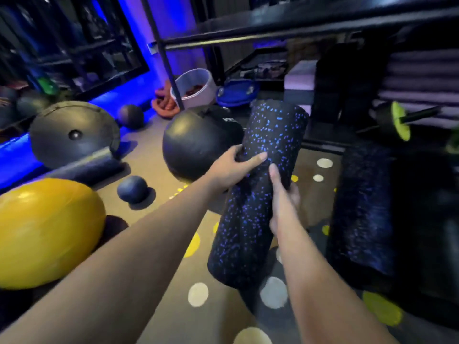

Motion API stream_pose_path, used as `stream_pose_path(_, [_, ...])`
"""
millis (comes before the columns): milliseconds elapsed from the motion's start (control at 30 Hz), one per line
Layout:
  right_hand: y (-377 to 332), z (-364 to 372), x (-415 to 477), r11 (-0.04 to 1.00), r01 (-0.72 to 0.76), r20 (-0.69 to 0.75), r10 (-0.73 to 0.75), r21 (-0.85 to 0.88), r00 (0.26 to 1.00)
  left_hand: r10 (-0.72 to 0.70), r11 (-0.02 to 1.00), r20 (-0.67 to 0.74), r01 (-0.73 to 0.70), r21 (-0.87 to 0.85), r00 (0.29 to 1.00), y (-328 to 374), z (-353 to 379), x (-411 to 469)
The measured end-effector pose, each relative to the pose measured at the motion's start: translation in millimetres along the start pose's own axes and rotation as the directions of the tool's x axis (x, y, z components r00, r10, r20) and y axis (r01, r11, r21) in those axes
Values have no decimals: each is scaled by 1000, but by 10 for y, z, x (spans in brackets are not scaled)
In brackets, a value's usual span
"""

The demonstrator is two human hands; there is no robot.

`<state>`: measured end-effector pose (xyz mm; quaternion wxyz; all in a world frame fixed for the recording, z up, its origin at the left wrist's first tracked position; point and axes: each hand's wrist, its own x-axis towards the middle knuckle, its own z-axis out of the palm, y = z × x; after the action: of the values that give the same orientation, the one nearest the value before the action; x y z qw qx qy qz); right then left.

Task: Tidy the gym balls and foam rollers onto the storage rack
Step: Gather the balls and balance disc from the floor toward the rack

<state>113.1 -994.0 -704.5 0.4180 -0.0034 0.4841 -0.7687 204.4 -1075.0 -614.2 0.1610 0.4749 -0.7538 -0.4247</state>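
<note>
A black foam roller with blue specks (263,175) is held off the floor, tilted with its far end up. My left hand (236,167) grips its left side and my right hand (283,194) grips its right side. A second speckled roller (362,209) lies at the right beside the black storage rack (273,28). On the floor sit a large black gym ball (196,142), a yellow ball (47,232), a small dark ball (132,189), another small ball (131,116), a black half-dome ball (72,132) and a dark roller (87,167).
A white bucket (196,88) and a blue disc (236,91) stand at the back near the rack's upright post. Folded mats (419,78) are stacked on the rack at right. A bar with a green-faced end (400,120) pokes out there. The floor has yellow and white dots.
</note>
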Motion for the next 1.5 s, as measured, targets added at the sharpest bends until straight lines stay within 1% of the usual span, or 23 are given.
stream_pose_path(33, [-110, -98, 137, 997, 36, -97, -43, -72, 994, -2, 1000, 58, 3, -11, 998, -79, 135, 44])
stream_pose_path(67, [-163, -240, 284, 981, 60, -179, -93, -185, 979, -46, 999, 116, 45, 12, 992, -255, 296, 54])
stream_pose_path(100, [-160, -405, 409, 944, 52, -226, -131, -325, 965, -98, 994, 165, 89, 62, 981, -488, 495, 22])
stream_pose_path(167, [-127, -686, 432, 839, -19, -244, -137, -545, 960, -159, 974, 220, 116, 196, 962, -915, 918, -156])
stream_pose_path(200, [-71, -790, 380, 796, -59, -243, -113, -603, 963, -143, 973, 218, 97, 210, 965, -1094, 1127, -243])
stream_pose_path(233, [-18, -867, 310, 759, -92, -247, -93, -645, 965, -136, 983, 197, 107, 150, 971, -1229, 1314, -283])
stream_pose_path(300, [171, -1000, 239, 714, -154, -261, -42, -683, 965, -84, 996, 86, 83, 14, 993, -1279, 1525, -319])
stream_pose_path(367, [303, -1079, 209, 705, -214, -299, 4, -676, 954, -73, 995, 18, 74, -62, 997, -1239, 1575, -265])
stream_pose_path(467, [359, -1086, 251, 731, -210, -369, -61, -649, 927, -41, 997, 63, 44, -56, 997, -1170, 1579, -193])
stream_pose_path(533, [363, -1024, 273, 701, -127, -360, -194, -702, 913, -18, 1000, 53, 18, 9, 998, -1161, 1648, -164])
stream_pose_path(633, [323, -905, 205, 632, 83, -249, -418, -770, 873, -8, 996, 25, 6, 85, 1000, -1160, 1757, -145])
stream_pose_path(700, [305, -847, 176, 568, 201, -175, -538, -798, 825, -4, 1000, 62, 3, 21, 998, -1101, 1722, -143])
stream_pose_path(767, [329, -787, 183, 552, 255, -181, -614, -794, 768, 7, 999, 35, -5, -35, 999, -1083, 1590, -122])
stream_pose_path(833, [411, -684, 188, 563, 247, -215, -629, -788, 747, -11, 998, -39, 13, 59, 999, -1142, 1373, -112])
stream_pose_path(933, [674, -367, 69, 538, 253, -159, -604, -804, 781, -13, 972, -112, 39, 230, 994, -1279, 891, -206])
stream_pose_path(1000, [968, -55, -113, 514, 311, -53, -576, -799, 816, -36, 951, -127, 73, 300, 991, -1359, 430, -364])
stream_pose_path(1033, [1148, 132, -244, 521, 342, 4, -544, -782, 839, -56, 934, -133, 99, 342, 989, -1399, 141, -482])
stream_pose_path(1133, [1725, 772, -801, 616, 348, 175, -325, -706, 929, -180, 875, -170, 237, 422, 969, -1607, -856, -970])
stream_pose_path(1200, [2088, 1214, -1293, 645, 325, 296, -158, -691, 942, -230, 830, -237, 318, 459, 944, -1734, -1527, -1463])
stream_pose_path(1267, [2419, 1615, -1856, 646, 326, 432, 5, -690, 902, -281, 762, -314, 410, 502, 907, -1936, -2118, -2054])
stream_pose_path(1367, [2874, 1964, -2606, 585, 427, 634, 201, -690, 747, -384, 687, -388, 540, 486, 838, -2412, -2767, -2899])
stream_pose_path(1433, [3155, 2043, -2934, 560, 478, 700, 288, -677, 653, -428, 686, -481, 621, 379, 766, -2858, -3071, -3350])
stream_pose_path(1500, [3420, 2089, -3069, 503, 503, 697, 346, -703, 628, -435, 711, -588, 661, 241, 682, -3364, -3304, -3630])
